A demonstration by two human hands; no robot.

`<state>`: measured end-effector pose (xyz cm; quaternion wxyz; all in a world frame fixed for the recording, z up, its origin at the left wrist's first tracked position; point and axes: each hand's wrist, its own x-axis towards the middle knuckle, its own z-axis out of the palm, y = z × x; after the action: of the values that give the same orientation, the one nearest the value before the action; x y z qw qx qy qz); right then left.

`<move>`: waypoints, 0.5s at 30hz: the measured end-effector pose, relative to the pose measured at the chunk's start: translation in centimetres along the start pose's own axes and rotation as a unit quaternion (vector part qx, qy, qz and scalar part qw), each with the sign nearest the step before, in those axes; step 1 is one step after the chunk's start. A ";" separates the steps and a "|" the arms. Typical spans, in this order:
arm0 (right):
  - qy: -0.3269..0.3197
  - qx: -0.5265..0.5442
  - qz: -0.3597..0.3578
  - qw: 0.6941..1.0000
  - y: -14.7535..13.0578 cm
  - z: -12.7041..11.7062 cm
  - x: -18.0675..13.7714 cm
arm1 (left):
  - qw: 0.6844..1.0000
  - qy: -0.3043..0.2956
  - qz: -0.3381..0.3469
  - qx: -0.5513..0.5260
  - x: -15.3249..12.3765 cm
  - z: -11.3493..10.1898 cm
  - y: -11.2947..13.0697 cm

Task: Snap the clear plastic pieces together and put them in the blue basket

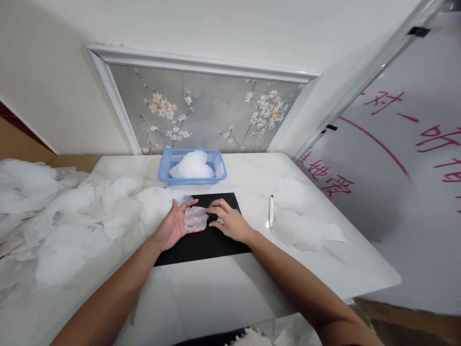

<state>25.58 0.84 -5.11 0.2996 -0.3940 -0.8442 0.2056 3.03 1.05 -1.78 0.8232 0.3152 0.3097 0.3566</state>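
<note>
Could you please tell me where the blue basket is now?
In the head view, the blue basket stands slightly left of centre, near the far edge of the white table, just beyond the black mat and below the floral panel.

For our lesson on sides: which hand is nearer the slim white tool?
Right: the right hand is left of the slim white tool; the left hand is farther left.

Soft indoor light; faint shadows on the white table (248, 173); wide-angle stretch toward the edges.

The head camera faces forward and down across the table (252, 178).
</note>
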 end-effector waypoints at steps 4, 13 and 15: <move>-0.026 -0.030 -0.038 0.999 -0.8 0.5 -0.1 | 1.000 -0.014 0.002 0.009 -0.1 0.1 0.0; 0.071 0.372 0.315 0.870 -1.0 -1.0 1.0 | 0.836 0.165 0.244 0.463 0.9 0.5 -0.6; 0.030 0.417 0.375 0.827 -0.4 -1.7 1.0 | 0.761 0.204 0.268 0.555 1.3 0.0 -0.8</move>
<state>26.04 1.59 -3.29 0.3604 -0.5240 -0.4559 0.6227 4.08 1.63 -2.70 0.2928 0.7066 0.5170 0.3843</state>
